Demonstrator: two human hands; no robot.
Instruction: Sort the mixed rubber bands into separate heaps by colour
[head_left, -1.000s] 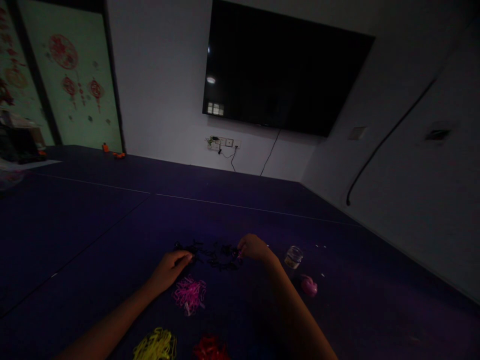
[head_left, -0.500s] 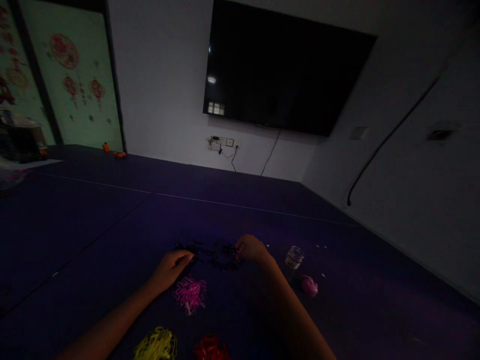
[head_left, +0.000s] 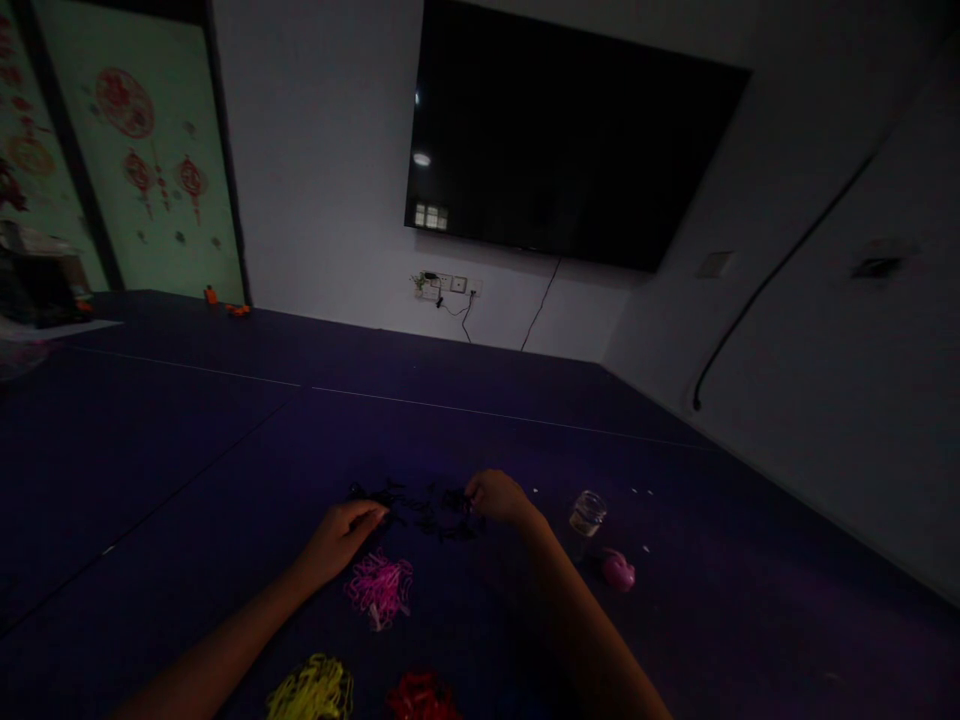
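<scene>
Small black bands [head_left: 427, 522] lie scattered on a dark blue-purple surface between my two hands. My left hand [head_left: 346, 532] rests at their left end, its fingers closed together over some of them. At the right end my right hand [head_left: 495, 497] has its fingertips pinched down among the bands. The dim light hides what exactly either hand grips. Just below my left hand sits a loose pile of pink bands [head_left: 380, 588]. Nearer to me are a yellow pile [head_left: 313, 690] and a red pile [head_left: 422, 697], both cut by the lower frame edge.
Right of my right forearm stand a small clear jar [head_left: 587, 513] and a round pink object [head_left: 619, 571]. Several white bits lie around them. Small orange objects [head_left: 238, 311] sit by the far door. A large dark television [head_left: 570, 140] hangs on the wall.
My right hand has shifted very slightly to the left among the black bands. The left hand stays in place, and the piles look the same.
</scene>
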